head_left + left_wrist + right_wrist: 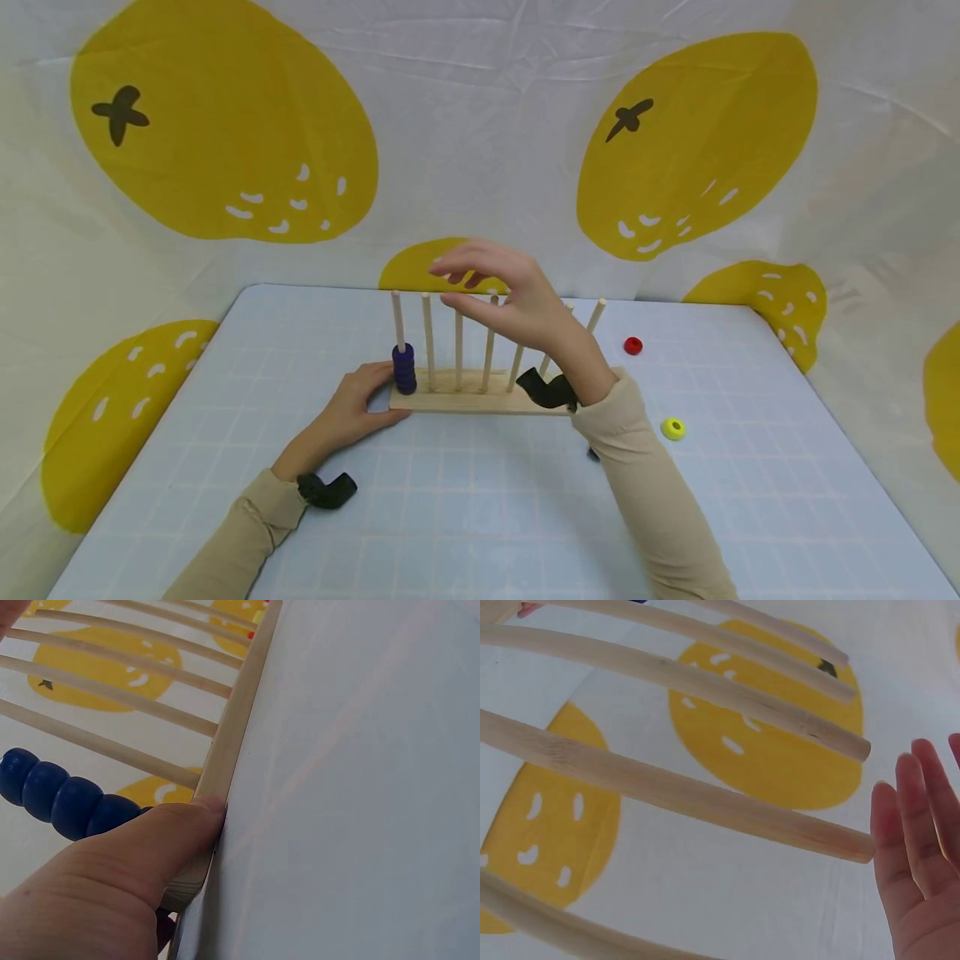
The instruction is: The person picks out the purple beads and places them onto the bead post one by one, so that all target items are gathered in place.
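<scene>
A wooden peg rack (472, 403) stands on the table, with several upright pegs along its base. Dark blue beads (403, 369) are stacked on its leftmost peg; the left wrist view shows them close up as rounded blue beads (75, 806). My left hand (352, 412) grips the left end of the base, its thumb (161, 840) along the front edge and the other fingers mostly hidden behind. Above the peg tops is my right hand (510, 292), fingers loosely extended and nothing between them. In the right wrist view its fingers (904, 832) are close to a peg's tip.
On the table to the right of the rack lie a red bead (633, 345) and a yellow bead (673, 428). A small dark object (593, 454) is partly hidden by the right sleeve (652, 492). A fabric backdrop with yellow fruit prints (225, 125) hangs behind the table.
</scene>
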The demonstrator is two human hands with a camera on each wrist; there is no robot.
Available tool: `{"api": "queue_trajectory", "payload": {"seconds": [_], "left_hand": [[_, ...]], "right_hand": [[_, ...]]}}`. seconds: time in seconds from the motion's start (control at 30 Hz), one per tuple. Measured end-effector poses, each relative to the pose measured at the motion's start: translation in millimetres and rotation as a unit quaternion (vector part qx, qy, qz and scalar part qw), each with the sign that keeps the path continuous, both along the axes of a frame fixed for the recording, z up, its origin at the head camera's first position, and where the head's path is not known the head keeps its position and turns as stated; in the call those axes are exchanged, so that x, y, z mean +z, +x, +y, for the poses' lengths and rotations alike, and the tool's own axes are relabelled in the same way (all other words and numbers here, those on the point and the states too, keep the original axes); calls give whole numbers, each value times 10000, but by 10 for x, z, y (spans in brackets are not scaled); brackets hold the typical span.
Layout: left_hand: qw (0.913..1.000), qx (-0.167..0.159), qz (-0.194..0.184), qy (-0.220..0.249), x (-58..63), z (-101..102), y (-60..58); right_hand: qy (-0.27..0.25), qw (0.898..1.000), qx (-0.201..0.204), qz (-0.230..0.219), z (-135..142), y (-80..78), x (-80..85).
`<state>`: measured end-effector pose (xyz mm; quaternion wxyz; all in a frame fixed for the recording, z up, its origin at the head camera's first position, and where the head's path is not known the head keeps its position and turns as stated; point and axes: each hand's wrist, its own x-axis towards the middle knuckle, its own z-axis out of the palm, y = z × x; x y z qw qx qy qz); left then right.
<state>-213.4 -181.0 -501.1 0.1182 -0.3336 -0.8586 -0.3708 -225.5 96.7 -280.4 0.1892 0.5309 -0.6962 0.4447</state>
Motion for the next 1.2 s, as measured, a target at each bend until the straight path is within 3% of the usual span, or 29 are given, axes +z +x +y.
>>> {"api": "queue_trajectory", "payload": {"seconds": [0.77,1.2], "left_hand": [[9991,175,-317,-227,28,19,15],[9997,154,-11,-177,7,19,7]], "right_hand": [[71,9995,-271,-108,499,296,-157],[142,9988,-459,-57,820,421,-273]]}}
